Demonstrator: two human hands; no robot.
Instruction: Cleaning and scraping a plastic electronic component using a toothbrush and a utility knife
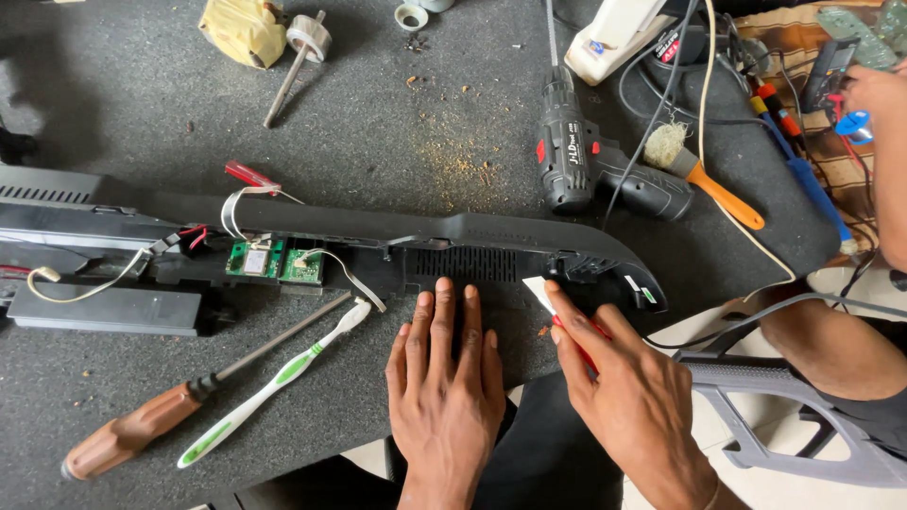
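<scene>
1. At the far left we see the long black plastic housing (397, 247) lying crosswise on the dark grey felt-covered table (113, 123), its long axis running left to right; two small green circuit boards (276, 263) sit exposed in its middle, with white ribbon leads curling off them.
2. In front of it lie a brown-handled screwdriver (179, 401) and a white-and-green toothbrush (274, 382), both slanting up to the right, well apart from either hand.
3. Our left hand (446, 373) rests flat, fingers straight and together, pressing on the housing's front edge; it grasps nothing.
4. Our right hand (628, 392) is pinched around a slim red-handled tool (578, 342), whose pale flat tip (539, 293) points up-left and meets the housing just beside its curved right end. The right hand is the nearer one to that end.
5. Behind lie a black cordless drill (581, 156) and an orange-handled brush (704, 175).
6. Most of the red tool is hidden inside the fingers, so we cannot tell its kind; the housing's left end is cut off, and another person's arm (883, 151) enters at the right edge.
</scene>
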